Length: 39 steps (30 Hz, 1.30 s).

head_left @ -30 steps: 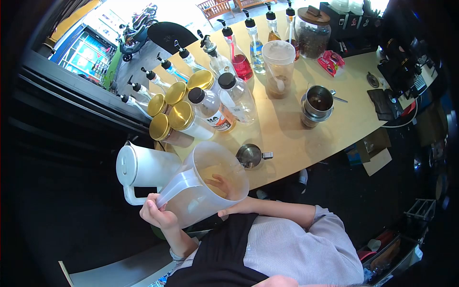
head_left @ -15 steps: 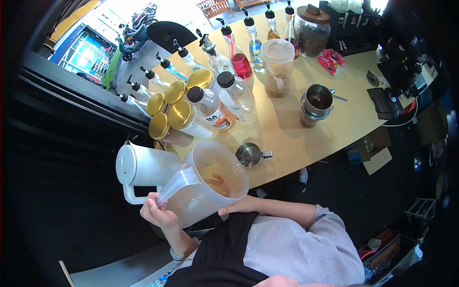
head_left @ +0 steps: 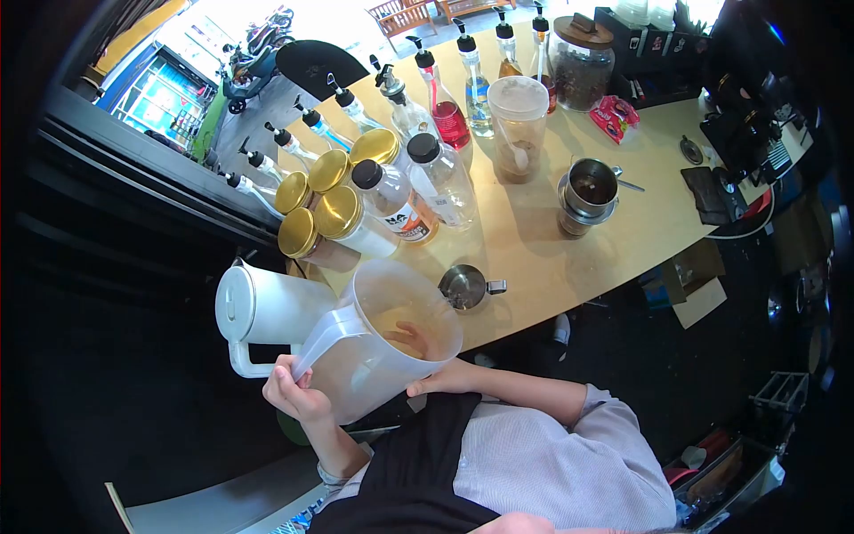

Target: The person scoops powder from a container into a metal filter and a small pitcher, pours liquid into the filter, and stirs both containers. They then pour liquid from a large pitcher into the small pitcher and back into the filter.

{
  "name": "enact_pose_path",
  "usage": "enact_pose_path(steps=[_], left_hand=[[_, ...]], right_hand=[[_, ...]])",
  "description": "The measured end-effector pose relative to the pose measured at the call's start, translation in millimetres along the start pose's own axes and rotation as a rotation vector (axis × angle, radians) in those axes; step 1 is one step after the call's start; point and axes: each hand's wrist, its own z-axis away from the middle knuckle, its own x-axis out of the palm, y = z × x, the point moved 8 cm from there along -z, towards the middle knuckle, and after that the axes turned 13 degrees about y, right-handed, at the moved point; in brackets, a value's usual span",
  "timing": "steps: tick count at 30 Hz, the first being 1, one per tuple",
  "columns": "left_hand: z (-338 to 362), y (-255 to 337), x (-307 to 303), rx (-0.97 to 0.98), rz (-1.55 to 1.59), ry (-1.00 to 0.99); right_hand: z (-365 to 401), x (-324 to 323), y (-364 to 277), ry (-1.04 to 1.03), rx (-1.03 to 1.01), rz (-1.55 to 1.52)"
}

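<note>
The left hand [head_left: 294, 398] has its fingers closed tight round the handle of a big see-through plastic pitcher [head_left: 356, 374]. The right hand [head_left: 438, 381] hooks over the rim, with its fingers [head_left: 409, 336] inside and the thumb outside. The pitcher is tipped and held up at the near edge of the pale wooden bench [head_left: 534, 240]. A white jug with a lid [head_left: 267, 311] is just beside it. A small shiny metal cup [head_left: 464, 287] sits near. Further back stand jars with gold lids [head_left: 336, 214] and a row of pump bottles [head_left: 445, 107]. The floor [head_left: 676, 356] is dark.
</note>
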Motion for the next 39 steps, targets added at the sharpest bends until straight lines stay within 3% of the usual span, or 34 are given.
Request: enact_pose_path(steps=[2,4,6,11,14,17,18,21,24,28,29,30,32,34,36,38,39], left_hand=[[1,-5,-1,-0.02,0.02,0.004],[6,-25,-3,-0.22,0.173,0.023],[12,-48,-9,-0.286,0.294,0.032],[34,-87,-10,-0.395,0.523,0.097],[40,-98,-11,-0.408,0.623,0.221],[60,-129,-14,-0.673,0.691,0.638],[61,-141,-15,-0.586,0.648,0.508],[73,-154,-5,-0.552,0.692,0.46],[73,-151,2,-0.51,0.695,0.313],[76,-153,3,-0.524,0.69,0.366],[79,-160,-1,-0.498,0.569,0.316],[86,-167,-4,-0.472,0.448,0.267],[112,-189,-16,-0.541,0.509,0.362],[152,-215,-24,-0.699,0.565,0.537],[204,-242,-37,-0.795,0.555,0.629],[238,-238,-10,-0.772,0.999,0.06],[240,-226,-9,-0.779,0.999,0.061]], right_hand=[[-2,-2,0,0.018,0.002,0.015],[-1,-3,-7,0.047,0.039,-0.006],[-4,-7,-12,0.078,0.072,-0.025],[-13,-23,-27,0.215,-0.074,0.361],[-20,-16,-38,0.216,-0.091,0.378],[-28,-14,-54,0.269,-0.283,0.566],[-30,-12,-60,0.269,-0.289,0.575],[-37,-4,-67,0.243,-0.202,0.693],[-37,11,-80,0.269,-0.362,0.895],[-31,17,-81,0.339,-0.467,1.015],[-27,15,-79,0.369,-0.481,1.038],[-23,14,-72,0.362,-0.481,1.039],[-10,-5,-57,0.456,-0.412,0.67],[18,-28,-53,0.592,-0.695,0.479],[46,-47,-75,0.748,-0.979,0.564],[62,-79,-87,0.98,-1.011,0.661],[60,-89,-96,0.979,-1.006,0.667]])
